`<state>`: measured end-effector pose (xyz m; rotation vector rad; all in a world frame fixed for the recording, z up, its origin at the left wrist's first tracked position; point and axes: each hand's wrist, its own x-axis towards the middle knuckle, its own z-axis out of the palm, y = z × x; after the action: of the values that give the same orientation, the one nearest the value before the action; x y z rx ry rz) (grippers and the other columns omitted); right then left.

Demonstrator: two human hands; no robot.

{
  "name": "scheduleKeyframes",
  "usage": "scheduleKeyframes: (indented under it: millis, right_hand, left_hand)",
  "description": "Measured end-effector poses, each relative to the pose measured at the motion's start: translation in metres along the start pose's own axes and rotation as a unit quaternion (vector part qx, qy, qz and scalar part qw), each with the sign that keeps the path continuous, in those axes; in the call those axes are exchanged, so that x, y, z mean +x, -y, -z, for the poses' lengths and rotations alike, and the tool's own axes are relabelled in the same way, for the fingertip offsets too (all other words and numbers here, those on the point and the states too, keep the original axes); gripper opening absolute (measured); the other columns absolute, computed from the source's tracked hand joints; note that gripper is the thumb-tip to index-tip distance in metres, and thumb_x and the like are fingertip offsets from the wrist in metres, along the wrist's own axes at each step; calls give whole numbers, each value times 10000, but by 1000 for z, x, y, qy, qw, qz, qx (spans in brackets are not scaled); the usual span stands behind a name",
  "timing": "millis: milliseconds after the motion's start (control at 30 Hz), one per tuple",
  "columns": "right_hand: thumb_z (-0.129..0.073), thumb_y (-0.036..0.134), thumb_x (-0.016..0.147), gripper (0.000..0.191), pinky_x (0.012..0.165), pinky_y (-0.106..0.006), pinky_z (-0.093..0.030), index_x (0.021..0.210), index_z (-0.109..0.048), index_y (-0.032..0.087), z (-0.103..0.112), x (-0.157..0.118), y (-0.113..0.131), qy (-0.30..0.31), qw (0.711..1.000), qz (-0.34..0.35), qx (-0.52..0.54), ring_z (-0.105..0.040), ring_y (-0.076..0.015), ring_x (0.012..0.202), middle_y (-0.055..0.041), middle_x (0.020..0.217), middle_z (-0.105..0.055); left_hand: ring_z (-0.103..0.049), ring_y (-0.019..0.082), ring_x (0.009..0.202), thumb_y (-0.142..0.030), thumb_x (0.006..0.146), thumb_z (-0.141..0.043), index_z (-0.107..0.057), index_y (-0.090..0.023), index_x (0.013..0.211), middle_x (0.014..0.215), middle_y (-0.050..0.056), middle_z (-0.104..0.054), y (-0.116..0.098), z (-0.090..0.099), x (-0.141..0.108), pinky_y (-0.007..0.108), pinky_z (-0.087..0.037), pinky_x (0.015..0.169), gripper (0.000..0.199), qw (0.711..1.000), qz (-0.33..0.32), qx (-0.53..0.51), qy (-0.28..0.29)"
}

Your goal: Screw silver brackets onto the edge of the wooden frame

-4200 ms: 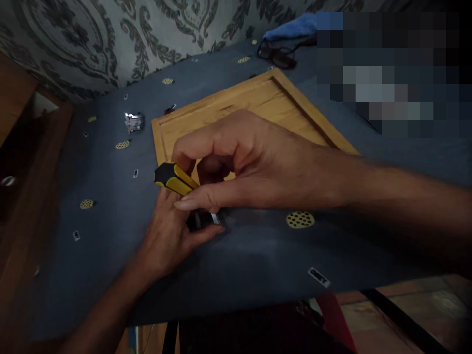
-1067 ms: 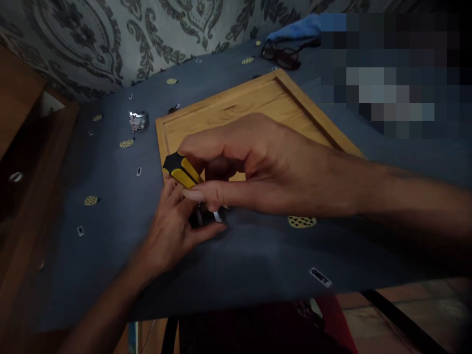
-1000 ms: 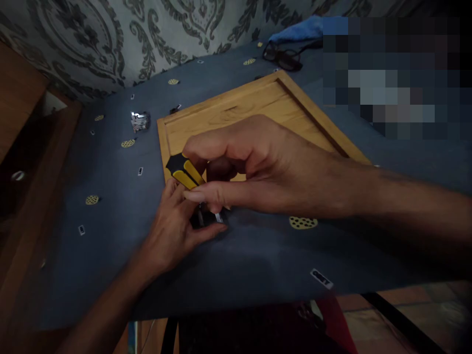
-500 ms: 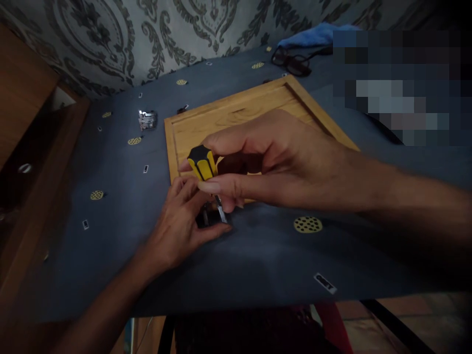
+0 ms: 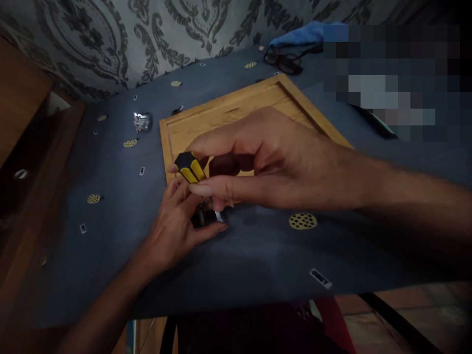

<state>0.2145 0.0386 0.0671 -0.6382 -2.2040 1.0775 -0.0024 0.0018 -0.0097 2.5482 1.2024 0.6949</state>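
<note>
While the R hand (image 5: 265,157) pinches the yellow-and-black tool (image 5: 191,168) btwn thumb and fingertips (prob. a screwdriver, going by the handle), the L hand (image 5: 177,223) steadies a small dark part (image 5: 209,218) w/ a bright metal edge. Tool leans, butt end up and to the L; its lower end is mostly hidden by the R fingers, so contact w/ the part can't be confirmed.

L grip: thumb along the part's near side, other fingers curled round its far side, gap narrow. Part seems to sit on the blue cloth (image 5: 258,260), just off the near edge of the wooden panel (image 5: 224,115); whether it touches the panel, can't tell.

Poss. failures: (1) tip slips, b/c the tool is tilted & held lightly, and L thumb/fingers are v. close, so a jab is the main hazard. (2) Part twists or skids if turned hard, as the cloth gives little hold and only the L fingers brace it. (3) Misalignment, since R hand blocks the view and light is dim.

Also obs.: 2nd shiny metal piece (image 5: 142,122) on cloth, L of panel, well apart from both hands.
</note>
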Motion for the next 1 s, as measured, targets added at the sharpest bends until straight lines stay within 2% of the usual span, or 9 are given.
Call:
scheduleKeyframes:
  millis: [133, 233, 367, 467, 600, 800, 1000]
  right_hand:
    - [-749, 234, 922, 276, 596, -168, -410, 757, -538, 173, -11, 1, -1, -65, 998, 9, -10, -447, -15, 589, 117, 661, -467]
    - [-768, 229, 908, 337, 561, -175, -392, 757, -468, 197, -19, 1, -2, -70, 997, 3, 21, -433, -25, 587, 112, 672, -448]
    - [-731, 255, 937, 344, 605, -187, -426, 758, -440, 212, -20, -1, -1, -126, 992, 19, 19, -427, -47, 625, 87, 719, -424]
    - [-691, 288, 959, 365, 659, -217, -459, 743, -405, 219, -17, -1, -1, -170, 984, 32, -30, -457, -77, 685, 61, 746, -419]
    - [-688, 292, 950, 406, 660, -226, -457, 744, -343, 232, -15, -1, -1, -168, 983, 30, -68, -453, -92, 706, 53, 749, -380]
    - [-692, 232, 940, 431, 637, -216, -403, 726, -317, 225, -17, 1, -4, -153, 987, 28, -44, -381, -74, 679, 66, 740, -375]
    - [-706, 270, 944, 394, 689, -225, -434, 746, -371, 215, -19, 1, -6, -146, 987, 24, -59, -419, -76, 692, 75, 730, -397]
  left_hand:
    - [-627, 274, 923, -526, 829, -806, -698, -231, 946, 867, 25, -615, 3, 0, -3, 551, -547, 964, 334, 999, 23, 3, 22]
    - [-631, 295, 939, -579, 837, -774, -700, -231, 896, 845, 34, -606, 5, -1, -5, 601, -527, 993, 361, 997, 54, 6, 46]
    - [-601, 322, 1100, -518, 844, -791, -703, -220, 1019, 1031, 78, -670, 5, -1, -4, 549, -543, 988, 357, 999, 28, -14, 19]
    - [-575, 309, 1159, -447, 837, -819, -695, -218, 1092, 1172, 82, -681, 2, -1, -2, 501, -548, 987, 365, 1000, 3, -11, 13]
    - [-578, 292, 1138, -432, 815, -843, -696, -198, 1079, 1186, 83, -679, 1, 0, -1, 479, -541, 992, 382, 1000, 4, 4, 20]
    - [-581, 286, 1123, -454, 830, -825, -701, -225, 1083, 1157, 63, -682, 1, 0, -1, 471, -548, 970, 363, 1000, 0, 2, 14]
    - [-583, 302, 1147, -434, 827, -833, -708, -205, 1162, 1164, 85, -681, 1, 0, -1, 476, -547, 984, 425, 1000, 2, 6, 16]
